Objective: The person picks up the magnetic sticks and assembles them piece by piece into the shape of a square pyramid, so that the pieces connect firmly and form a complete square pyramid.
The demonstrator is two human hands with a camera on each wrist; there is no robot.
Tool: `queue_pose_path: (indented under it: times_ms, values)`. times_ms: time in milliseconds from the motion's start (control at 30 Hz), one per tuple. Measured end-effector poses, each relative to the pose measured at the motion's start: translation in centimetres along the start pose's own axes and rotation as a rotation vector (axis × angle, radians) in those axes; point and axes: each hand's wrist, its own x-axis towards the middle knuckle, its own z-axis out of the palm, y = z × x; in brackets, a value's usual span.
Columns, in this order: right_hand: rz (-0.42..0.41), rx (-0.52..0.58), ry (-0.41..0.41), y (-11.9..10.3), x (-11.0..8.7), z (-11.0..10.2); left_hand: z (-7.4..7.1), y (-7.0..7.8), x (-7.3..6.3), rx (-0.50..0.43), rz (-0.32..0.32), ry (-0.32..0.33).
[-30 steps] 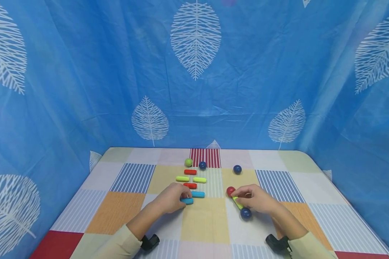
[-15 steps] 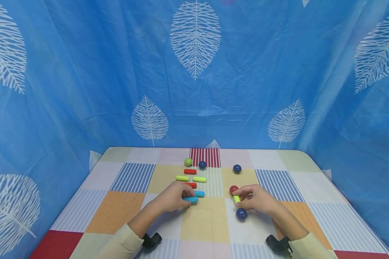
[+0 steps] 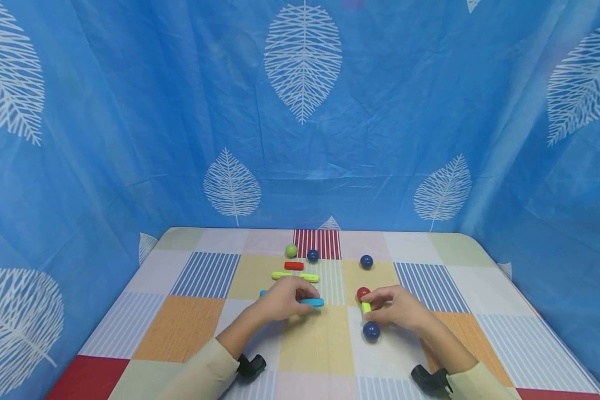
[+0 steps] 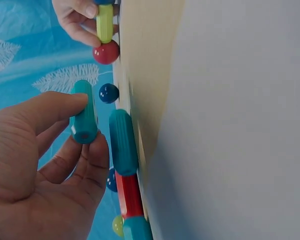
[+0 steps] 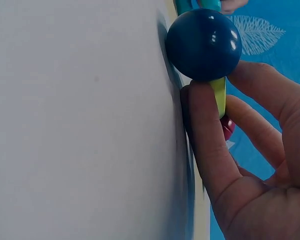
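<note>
My left hand (image 3: 289,298) pinches a turquoise rod (image 4: 84,112) between thumb and fingers, raised off the table in the left wrist view. Close by lie a second turquoise rod (image 4: 123,142), a red rod (image 4: 129,195) and another turquoise rod (image 4: 137,229); in the head view the left hand hides most of these. My right hand (image 3: 397,306) grips a yellow-green rod (image 3: 366,311) with thumb and fingers. A red ball (image 3: 363,294) sits at that rod's far end and a dark blue ball (image 5: 204,45) at its near end.
Beyond the left hand lie two yellow-green rods (image 3: 309,277) and a red rod (image 3: 294,266). A green ball (image 3: 291,251) and a dark blue ball (image 3: 313,255) sit behind them. Another dark blue ball (image 3: 366,261) stands further right. Blue leaf-print curtains (image 3: 300,178) surround the patchwork-covered table.
My left hand has moved right with the turquoise rod. My right hand has turned the yellow-green rod and its balls, the red end shifting right and the blue end left.
</note>
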Motion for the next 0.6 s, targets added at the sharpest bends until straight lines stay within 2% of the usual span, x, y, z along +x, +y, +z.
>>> queue_pose_path:
  times_ms: [333,600]
  values:
    - [0.001,0.02,0.004,0.2,0.0,-0.1,1.6,1.0,2.9,-0.041,0.025,0.037]
    - [-0.01,0.067,-0.012,0.0,0.0,-0.2,3.2,2.2,5.2,0.009,-0.015,0.059]
